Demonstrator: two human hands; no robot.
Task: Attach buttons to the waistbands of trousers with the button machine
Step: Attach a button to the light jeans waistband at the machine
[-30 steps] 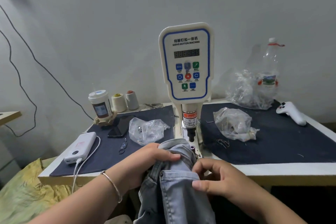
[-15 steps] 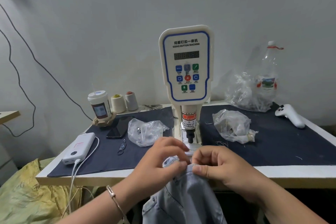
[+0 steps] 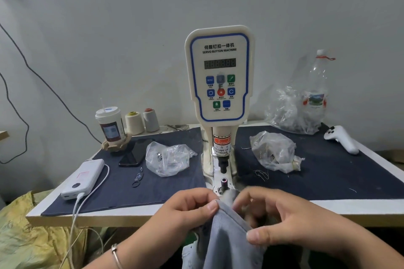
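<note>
Head view, your left hand: your left hand (image 3: 192,209) pinched the top edge of the trousers (image 3: 223,238), thumb and curled fingers closed on the pale blue denim just in front of the machine's base.
Head view, your right hand: your right hand (image 3: 284,218) gripped the same fold from the other side, thumb pressed on the cloth low down, the other fingers bent over the edge; the fingertips were blurred.
Head view, trousers: the denim hung below the front lip of the table (image 3: 153,217) and rose between your two hands, its top edge near the small lower die (image 3: 223,181); whether cloth touched the die could not be told.
Head view, machine: the button machine (image 3: 219,76) stood upright at the middle of the table, its punch (image 3: 223,165) raised above the die, apart from it.
Head view, left side of table: a clear bag (image 3: 168,158) lay on the dark mat (image 3: 122,194), with a phone (image 3: 133,153), a white power bank (image 3: 84,178) with its cable, a lidded cup (image 3: 110,124) and two thread cones (image 3: 142,122) behind.
Head view, right side of table: a second clear bag (image 3: 273,150), a larger bag (image 3: 290,113) beside a plastic bottle (image 3: 317,89), and a white controller (image 3: 342,138) near the far edge.
</note>
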